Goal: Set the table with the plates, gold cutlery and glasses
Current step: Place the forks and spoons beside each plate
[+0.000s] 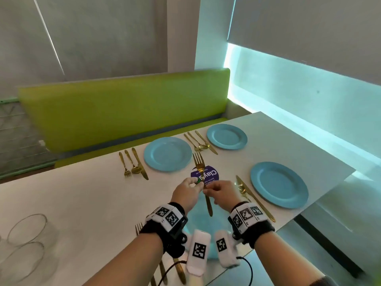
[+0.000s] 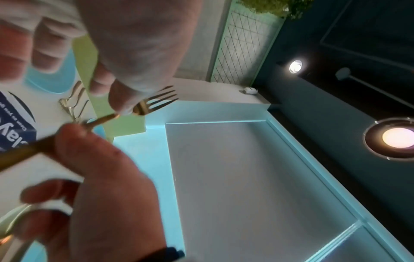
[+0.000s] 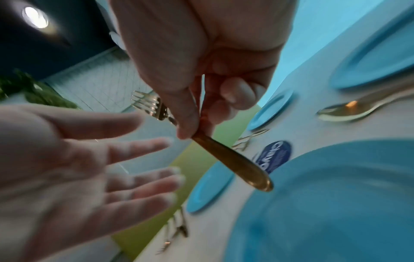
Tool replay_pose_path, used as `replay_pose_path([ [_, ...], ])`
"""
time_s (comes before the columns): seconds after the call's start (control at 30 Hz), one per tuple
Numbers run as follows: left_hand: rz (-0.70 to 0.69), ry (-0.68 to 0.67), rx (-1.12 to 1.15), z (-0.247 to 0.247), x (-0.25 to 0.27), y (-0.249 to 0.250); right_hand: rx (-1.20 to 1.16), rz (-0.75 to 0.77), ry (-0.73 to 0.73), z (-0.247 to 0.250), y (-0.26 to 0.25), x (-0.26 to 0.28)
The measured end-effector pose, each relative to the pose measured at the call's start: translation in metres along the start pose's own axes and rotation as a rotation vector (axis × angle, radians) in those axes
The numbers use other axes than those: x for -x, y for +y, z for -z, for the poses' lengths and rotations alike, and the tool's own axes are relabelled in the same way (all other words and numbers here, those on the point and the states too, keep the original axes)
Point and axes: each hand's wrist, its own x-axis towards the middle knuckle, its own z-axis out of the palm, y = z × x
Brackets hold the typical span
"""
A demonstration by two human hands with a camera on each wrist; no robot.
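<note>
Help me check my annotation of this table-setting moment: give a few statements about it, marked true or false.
1. The right hand pinches a gold fork above the table. True.
2. The fork's tines point toward the person. False: they point away, toward the green bench.
3. A glass stands beside every plate. False: the glasses are grouped at the table's left edge, away from the blue plates.
4. A spoon and a knife lie beside the near right plate. True.

R hand (image 3: 201, 74) pinches gold fork (image 3: 224, 156); L hand (image 3: 67, 168) spread open beside.
</note>
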Motion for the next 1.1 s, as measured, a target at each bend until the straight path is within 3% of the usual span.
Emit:
replay_pose_path([
  [0.13, 0.032, 0.034, -0.074, -0.006, 0.013, -0.004, 0.335, -0.191, 0.039, 0.039, 0.05, 0.004],
  [0.33, 0.045, 0.165, -0.08, -0.001, 0.01, -0.004, 0.66, -0.347, -0.001, 0.077, 0.106, -0.017],
  [0.53, 0.068, 0.184, -0.09, -0.016, 0.013, -0.014, 0.723, -0.383, -0.058, 0.068, 0.14, -0.044],
  [1.1, 0.143, 0.238, -0.171, -0.034, 0.003, -0.036, 0.798, -0.372, -0.076, 0.062, 0.15, -0.063],
])
